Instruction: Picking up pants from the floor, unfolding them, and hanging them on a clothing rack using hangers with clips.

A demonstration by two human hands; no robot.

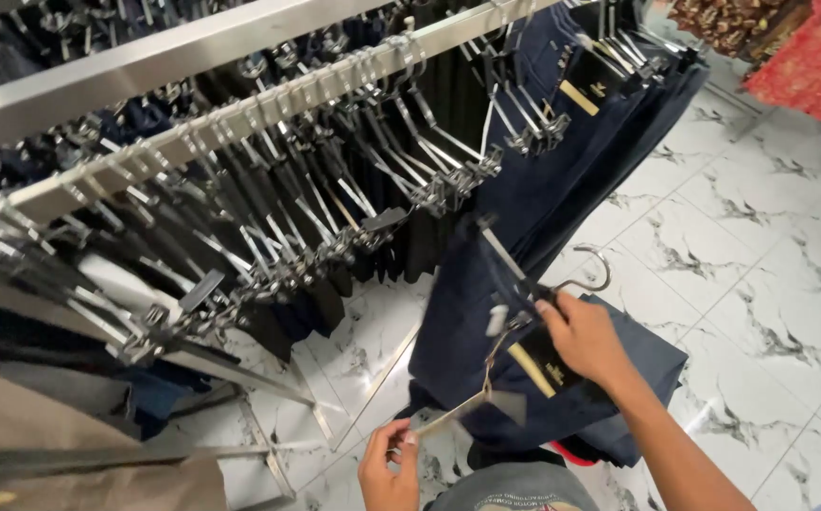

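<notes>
My right hand (583,338) grips the waistband of a dark navy pair of jeans (467,312) on a metal clip hanger (562,279), whose hook sticks up just above my fingers. My left hand (389,466) pinches a paper tag (448,416) that hangs by a thin string from the waistband. The jeans hang down in front of me, off the rail, with one leg draped under my right forearm.
A long steel rail (240,118) runs from lower left to upper right, packed with dark trousers on clip hangers. A second rail (127,61) lies behind it. White marbled floor tiles (760,237) spread to the right. Red patterned garments (808,57) hang at the top right.
</notes>
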